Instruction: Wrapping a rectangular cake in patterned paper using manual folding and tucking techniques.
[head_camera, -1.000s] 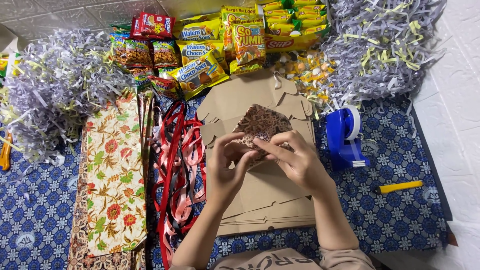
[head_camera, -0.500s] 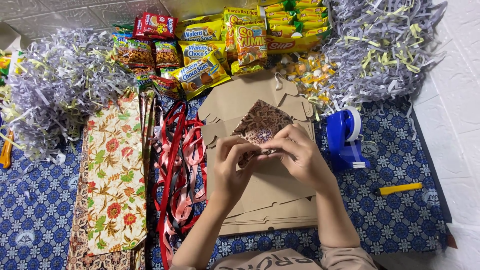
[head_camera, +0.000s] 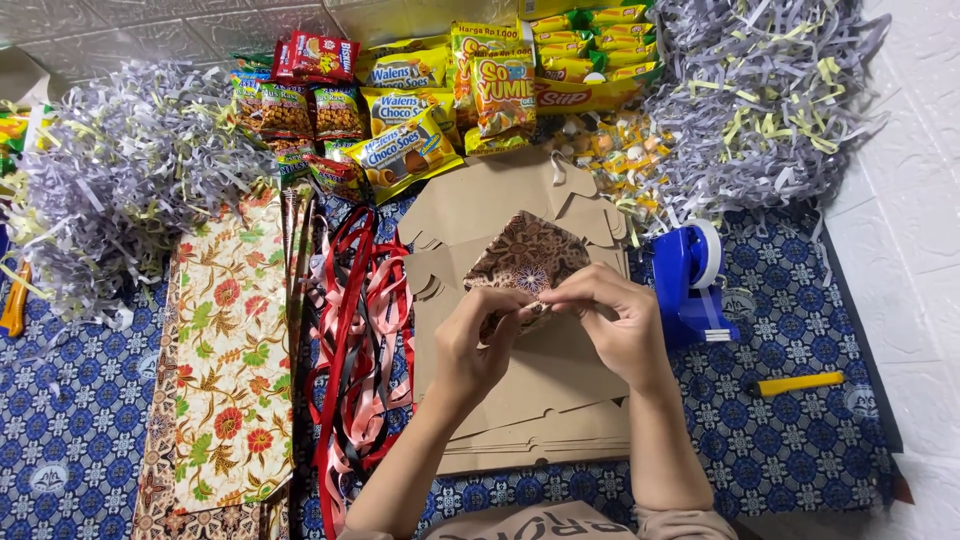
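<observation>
A folded piece of brown patterned paper (head_camera: 528, 258) is held up over a stack of flat kraft cardboard cut-outs (head_camera: 520, 400). My left hand (head_camera: 478, 345) grips its lower left edge. My right hand (head_camera: 612, 318) pinches its lower edge from the right, fingertips meeting the left hand's near the middle. The lower part of the paper is hidden behind my fingers.
Floral wrapping paper (head_camera: 228, 350) and red, pink and black ribbons (head_camera: 360, 330) lie to the left. Snack packets (head_camera: 420, 90) and candies (head_camera: 605, 150) sit at the back, between heaps of shredded paper (head_camera: 110, 180). A blue tape dispenser (head_camera: 695, 280) and a yellow cutter (head_camera: 797, 383) lie to the right.
My hands have shifted slightly on the patterned paper's lower edge, fingertips drawing closer together. The paper stays in about the same place.
</observation>
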